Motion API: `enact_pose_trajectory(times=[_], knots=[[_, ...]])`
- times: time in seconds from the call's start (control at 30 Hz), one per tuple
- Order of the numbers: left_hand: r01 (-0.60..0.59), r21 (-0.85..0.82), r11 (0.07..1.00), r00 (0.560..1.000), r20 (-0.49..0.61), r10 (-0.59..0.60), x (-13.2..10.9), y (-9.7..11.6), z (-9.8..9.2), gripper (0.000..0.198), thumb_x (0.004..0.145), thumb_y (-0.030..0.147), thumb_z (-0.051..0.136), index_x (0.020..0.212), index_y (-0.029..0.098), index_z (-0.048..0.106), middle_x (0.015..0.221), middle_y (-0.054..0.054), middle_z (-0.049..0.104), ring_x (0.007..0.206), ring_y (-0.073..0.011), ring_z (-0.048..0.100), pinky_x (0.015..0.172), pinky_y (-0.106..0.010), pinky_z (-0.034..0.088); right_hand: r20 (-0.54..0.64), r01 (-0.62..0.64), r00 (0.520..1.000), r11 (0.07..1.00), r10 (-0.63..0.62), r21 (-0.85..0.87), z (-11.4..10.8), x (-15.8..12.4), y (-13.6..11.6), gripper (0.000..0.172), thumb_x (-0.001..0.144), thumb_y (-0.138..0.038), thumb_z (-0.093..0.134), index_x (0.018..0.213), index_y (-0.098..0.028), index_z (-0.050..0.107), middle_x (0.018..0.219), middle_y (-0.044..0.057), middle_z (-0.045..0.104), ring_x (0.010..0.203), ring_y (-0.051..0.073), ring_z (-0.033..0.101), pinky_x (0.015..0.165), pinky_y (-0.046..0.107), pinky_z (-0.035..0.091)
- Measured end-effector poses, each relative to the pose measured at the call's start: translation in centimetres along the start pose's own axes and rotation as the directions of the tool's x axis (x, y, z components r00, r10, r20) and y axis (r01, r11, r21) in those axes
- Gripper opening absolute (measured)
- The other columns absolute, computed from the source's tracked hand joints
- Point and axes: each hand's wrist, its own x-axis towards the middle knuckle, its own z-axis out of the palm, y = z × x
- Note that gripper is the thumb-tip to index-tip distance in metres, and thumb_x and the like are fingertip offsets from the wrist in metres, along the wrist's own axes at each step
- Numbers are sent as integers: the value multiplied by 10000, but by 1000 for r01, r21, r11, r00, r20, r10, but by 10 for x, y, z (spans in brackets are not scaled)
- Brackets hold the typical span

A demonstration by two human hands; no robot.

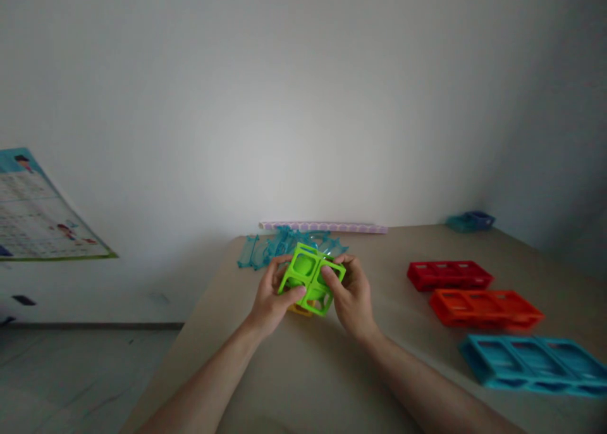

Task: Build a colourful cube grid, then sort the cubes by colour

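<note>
Between my two hands, raised over the table, is a lime-green plastic frame block (310,281) with square window openings. My left hand (275,291) grips its left side, thumb on the front face and fingers behind. On the right side, my right hand (348,291) holds it the same way, its thumb pressed near the upper right opening. A yellow piece (301,310) shows just below and behind the green block; most of it is hidden, and I cannot tell whether it is held or lying on the table.
To the right lie a red block (448,276), an orange block (486,309) and a blue block (538,362) in a slanting row. Translucent teal parts (275,247) and a patterned lilac strip (327,227) lie at the back. A dark blue container (478,219) stands in the far right corner.
</note>
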Motion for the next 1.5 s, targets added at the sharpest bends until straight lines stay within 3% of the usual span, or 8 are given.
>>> enact_pose_trajectory(times=[0.33,0.53,0.8,1.0,1.17,1.33,1.43,1.5], knots=[[23,-48,999,999,-22,-24,-1,-1,1,571,650,141,802,1116,288,507,948,9,713,772,-188,699,700,-362,603,65,11,998,1000,-10,-13,-1,-5,-1,309,823,-398,675,1011,-239,487,917,9,546,819,152,551,723,277,504],[23,-51,998,1000,-6,-23,-2,3,2,545,666,137,792,1104,289,504,929,14,716,763,-172,697,710,-346,599,175,-78,982,996,68,53,-1,-8,-1,530,791,-319,725,1212,-276,406,1065,28,587,921,181,612,806,331,534],[5,-56,998,1000,26,-4,0,-1,-3,555,661,141,798,1106,295,504,939,13,716,763,-195,705,686,-363,601,145,-124,983,987,109,102,-1,-5,0,515,730,-308,775,1145,-258,473,982,18,632,842,178,642,734,312,558],[-30,-31,999,999,30,31,1,-3,-8,573,645,126,804,1107,283,503,940,14,717,773,-176,696,679,-308,589,112,-105,989,987,92,119,2,-8,1,525,720,-295,784,1144,-246,479,994,28,634,856,173,643,749,302,556],[-43,9,999,999,-28,43,2,-9,-10,612,642,129,802,1138,281,479,954,15,709,772,-167,693,688,-295,585,127,-44,991,998,38,42,-1,-10,8,554,775,-304,750,1232,-268,439,1088,41,612,931,180,634,814,319,541],[-66,74,995,993,-90,73,0,-7,-6,601,591,126,831,1084,272,518,874,30,713,710,-158,685,654,-274,574,232,44,973,992,-16,-117,-6,-15,10,652,834,-323,692,1394,-301,357,1188,60,553,1050,202,586,918,356,490],[-110,-50,993,979,-178,100,8,7,4,526,584,144,833,1019,259,562,862,33,717,721,-158,690,651,-257,562,255,66,966,993,-39,-96,-7,-16,10,625,897,-365,598,1439,-313,292,1234,72,536,1079,208,564,916,373,484],[-129,-213,969,973,-217,81,23,23,12,437,646,190,798,1019,256,581,926,16,722,798,-174,698,696,-282,566,199,81,978,988,-54,-133,-4,-16,9,541,909,-397,566,1399,-291,366,1214,78,541,1066,210,554,901,372,479]])
